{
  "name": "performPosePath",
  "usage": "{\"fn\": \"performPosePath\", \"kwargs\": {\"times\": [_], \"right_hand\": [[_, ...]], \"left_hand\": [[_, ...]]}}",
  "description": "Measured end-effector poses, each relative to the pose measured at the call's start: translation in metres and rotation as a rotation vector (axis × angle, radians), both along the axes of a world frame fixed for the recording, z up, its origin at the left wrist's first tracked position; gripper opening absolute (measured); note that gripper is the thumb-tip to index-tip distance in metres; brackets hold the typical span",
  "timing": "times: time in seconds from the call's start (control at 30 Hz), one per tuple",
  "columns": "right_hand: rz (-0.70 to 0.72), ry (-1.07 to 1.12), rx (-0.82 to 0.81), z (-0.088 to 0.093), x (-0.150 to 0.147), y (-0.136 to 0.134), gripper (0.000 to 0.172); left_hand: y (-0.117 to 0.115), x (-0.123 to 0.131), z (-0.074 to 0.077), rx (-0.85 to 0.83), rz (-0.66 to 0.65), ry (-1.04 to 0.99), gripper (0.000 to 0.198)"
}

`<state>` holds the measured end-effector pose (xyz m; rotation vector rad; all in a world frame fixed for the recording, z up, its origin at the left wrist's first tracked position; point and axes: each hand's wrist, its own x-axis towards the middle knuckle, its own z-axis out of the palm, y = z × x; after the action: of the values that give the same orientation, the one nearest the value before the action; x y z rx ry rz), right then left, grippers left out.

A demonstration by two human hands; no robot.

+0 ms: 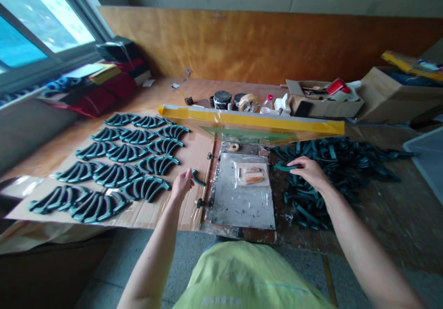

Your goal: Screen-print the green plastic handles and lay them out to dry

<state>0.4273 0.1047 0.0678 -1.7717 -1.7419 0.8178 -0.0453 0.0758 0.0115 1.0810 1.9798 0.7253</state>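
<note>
My left hand (182, 184) is closed on a dark green curved handle (198, 179), held over the cardboard sheet (188, 214). Between the fingers of my right hand (308, 171) is another green curved handle (284, 166), at the near-left side of a loose heap of such handles (332, 159). On the cardboard to the left, more handles (98, 205) lie nested in fanned rows. A grey metal plate (242, 207) sits between my hands, carrying a small fixture (254, 180) with orange-brown strips under clear film or tape.
Behind the plate, a screen frame (252, 119) edged with yellow tape is tilted up. Beyond it stand tubs (222, 100), a tape roll (248, 103) and a red-capped bottle (268, 100). Cardboard boxes (325, 108) are at the back right, a translucent bin (427, 157) at the right edge.
</note>
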Motion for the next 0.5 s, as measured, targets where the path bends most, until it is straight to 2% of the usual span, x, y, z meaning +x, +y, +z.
{"fn": "performPosePath", "kwargs": {"times": [0.07,0.13,0.23,0.3,0.4,0.5], "right_hand": [[0.170,0.097,0.089,-0.006,-0.034,-0.001,0.014],[0.313,0.122,0.121,-0.022,-0.065,0.000,0.017],[0.475,-0.011,0.185,-0.048,-0.093,0.000,0.033],[0.551,-0.137,0.255,-0.060,-0.100,-0.001,0.039],[0.606,-0.305,0.329,-0.063,-0.107,-0.003,0.037],[0.616,-0.447,0.334,-0.056,-0.117,-0.007,0.033]], "left_hand": [[0.010,0.009,0.026,0.134,0.014,-0.075,0.050],[0.020,0.021,0.060,0.332,0.019,-0.206,0.048],[0.030,0.040,0.114,0.641,0.033,-0.402,0.043],[0.034,0.050,0.144,0.762,0.031,-0.481,0.039],[0.039,0.062,0.171,0.828,0.012,-0.520,0.041],[0.042,0.068,0.180,0.812,0.018,-0.433,0.052]]}}
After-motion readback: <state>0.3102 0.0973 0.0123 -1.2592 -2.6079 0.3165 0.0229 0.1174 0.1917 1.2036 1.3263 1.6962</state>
